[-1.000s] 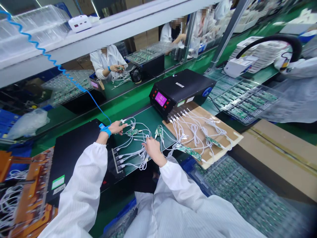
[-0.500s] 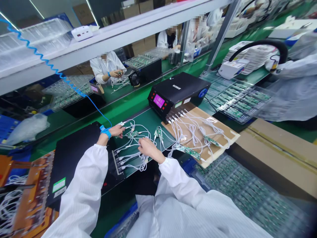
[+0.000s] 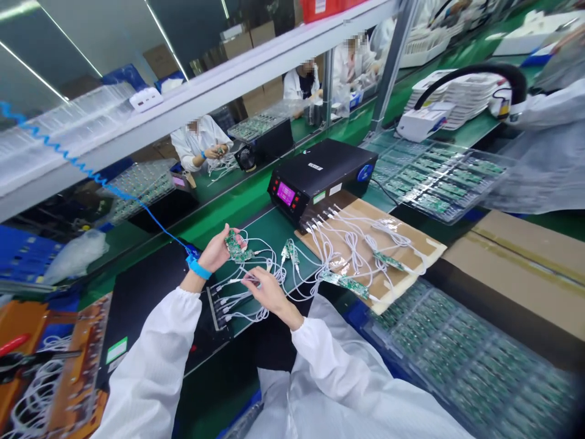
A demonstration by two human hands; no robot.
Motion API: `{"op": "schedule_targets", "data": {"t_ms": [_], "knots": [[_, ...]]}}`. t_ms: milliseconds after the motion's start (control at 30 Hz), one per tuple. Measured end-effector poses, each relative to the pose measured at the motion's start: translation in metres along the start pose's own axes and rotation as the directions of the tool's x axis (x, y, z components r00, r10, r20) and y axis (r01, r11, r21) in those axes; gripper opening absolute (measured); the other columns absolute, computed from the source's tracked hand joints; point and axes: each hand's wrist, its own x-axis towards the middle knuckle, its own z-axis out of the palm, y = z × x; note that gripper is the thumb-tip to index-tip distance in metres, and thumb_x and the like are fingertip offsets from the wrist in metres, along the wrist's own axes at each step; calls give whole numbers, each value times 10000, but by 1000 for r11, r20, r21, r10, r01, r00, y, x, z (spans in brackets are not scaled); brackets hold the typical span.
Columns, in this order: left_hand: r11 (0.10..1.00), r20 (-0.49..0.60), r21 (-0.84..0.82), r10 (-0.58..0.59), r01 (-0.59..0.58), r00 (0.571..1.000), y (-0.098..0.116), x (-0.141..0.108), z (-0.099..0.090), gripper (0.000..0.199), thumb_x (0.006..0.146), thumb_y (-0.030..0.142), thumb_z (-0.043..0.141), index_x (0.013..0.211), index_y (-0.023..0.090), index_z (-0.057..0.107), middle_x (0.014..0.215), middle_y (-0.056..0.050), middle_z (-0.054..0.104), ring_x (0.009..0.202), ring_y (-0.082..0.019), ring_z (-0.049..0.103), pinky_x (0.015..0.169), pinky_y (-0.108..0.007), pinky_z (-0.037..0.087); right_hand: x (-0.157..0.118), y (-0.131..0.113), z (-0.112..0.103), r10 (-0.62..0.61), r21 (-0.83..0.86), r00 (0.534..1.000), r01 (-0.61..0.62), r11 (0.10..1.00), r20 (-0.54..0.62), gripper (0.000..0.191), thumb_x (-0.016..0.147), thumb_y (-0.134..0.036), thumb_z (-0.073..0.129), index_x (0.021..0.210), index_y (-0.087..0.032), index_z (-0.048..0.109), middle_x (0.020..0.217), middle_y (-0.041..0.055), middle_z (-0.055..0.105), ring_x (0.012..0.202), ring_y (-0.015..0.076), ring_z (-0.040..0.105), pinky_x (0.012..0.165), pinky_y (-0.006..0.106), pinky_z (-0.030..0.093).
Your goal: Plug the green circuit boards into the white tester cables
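Note:
My left hand (image 3: 214,252), with a blue strap at the wrist, is raised over the bench and closed on a green circuit board (image 3: 234,245). White wires run from the boards there; whether it holds one board or two I cannot tell. My right hand (image 3: 269,292) pinches a white cable (image 3: 237,280) to the left of its fingertips. More white cables (image 3: 247,314) lead from the front of the left black box (image 3: 150,289) beneath that hand. Another circuit board (image 3: 290,250) lies on the green mat to the right, joined to white leads.
A black tester (image 3: 326,167) with a pink screen feeds white cables onto a cardboard sheet (image 3: 432,247) bearing boards. Trays of boards (image 3: 461,353) stand at right. A blue coiled cord (image 3: 158,210) reaches my wrist strap. Co-workers sit across the bench (image 3: 201,146).
My left hand has lifted and turned palm up, now with a circuit board in it. My right hand has shifted slightly left and down, pinching a cable. The camera view has shifted.

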Motion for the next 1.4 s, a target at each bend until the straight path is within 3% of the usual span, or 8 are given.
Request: {"op": "schedule_targets", "data": {"t_ms": [167, 300, 700, 1233, 1400], "knots": [[983, -17, -186, -9, 6, 1000, 10, -4, 12, 524, 1019, 597, 499, 744, 164, 605, 641, -2, 501, 569, -124, 535, 654, -276, 567, 9, -1, 14, 37, 140, 966, -1, 990, -254, 185, 1036, -376, 560, 936, -232, 621, 766, -19, 692, 687, 145, 701, 749, 268, 562], [956, -21, -293, 0, -6, 1000, 15, -9, 13, 523, 1052, 553, 419, 725, 176, 576, 642, -1, 470, 559, -121, 488, 625, -266, 538, 17, -3, 20, 63, 177, 935, 0, 984, -349, 221, 1025, -422, 559, 926, -235, 624, 728, -21, 698, 665, 151, 704, 722, 269, 560], [898, -40, -439, 19, -35, 999, 14, -8, 8, 446, 1064, 382, 362, 726, 180, 570, 645, -11, 458, 551, -124, 471, 612, -267, 520, 23, -6, 37, 27, 93, 930, 7, 996, -366, 239, 1013, -439, 573, 922, -237, 662, 718, -1, 730, 704, 176, 714, 805, 316, 582], [895, -66, -443, 25, -52, 998, 13, -6, 7, 391, 1046, 352, 376, 756, 180, 574, 660, -24, 488, 574, -143, 499, 647, -294, 529, 25, -2, 35, -49, -32, 935, 40, 999, -352, 245, 1031, -410, 574, 943, -232, 717, 762, 11, 755, 772, 181, 716, 825, 315, 560], [899, -58, -436, 12, -36, 998, 13, -7, 8, 374, 1045, 376, 399, 777, 186, 577, 668, -27, 499, 573, -146, 499, 633, -294, 532, 26, -1, 35, -18, -22, 928, 10, 1000, -373, 265, 1036, -434, 561, 985, -236, 730, 780, 16, 760, 785, 192, 724, 833, 326, 573]]}}
